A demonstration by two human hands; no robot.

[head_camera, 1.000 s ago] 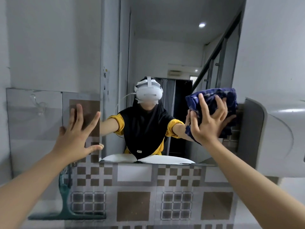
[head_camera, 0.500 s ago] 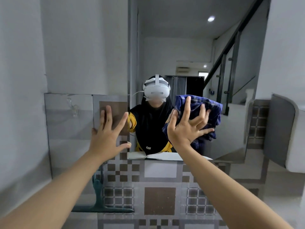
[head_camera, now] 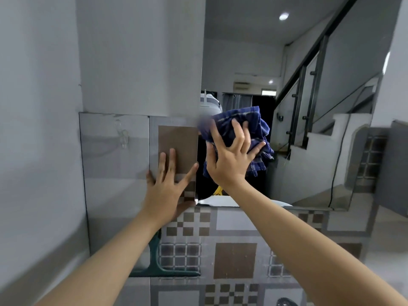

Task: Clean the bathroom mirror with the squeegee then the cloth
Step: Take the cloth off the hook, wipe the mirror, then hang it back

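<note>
Patterned brown-and-grey tiles cover the wall nearest the camera, below the mirror's lower edge. Both bare forearms reach forward over this tiled band. A green squeegee stands against the tiles at lower left, blade down along a tile joint, handle upright; the left forearm crosses in front of its upper handle and hides the top part.

Left hand: palm flat against the wall at the mirror's left edge, fingers spread apart, thumb extended toward the glass. It grips nothing. It partly covers a plain brown tile and the checkered tile beneath.

Right hand: fingers splayed and pressed onto a bunched blue plaid cloth, which lies against the mirror near the glass's left side, just right of the left hand. The cloth extends above and to the right of the hand.

Farther left, a clear suction hook sits on a pale glossy wall panel, well apart from both hands.

Reflected in the glass: a dark stair railing, white steps, a recessed ceiling light. Hand and cloth block most of the person's reflection.
</note>
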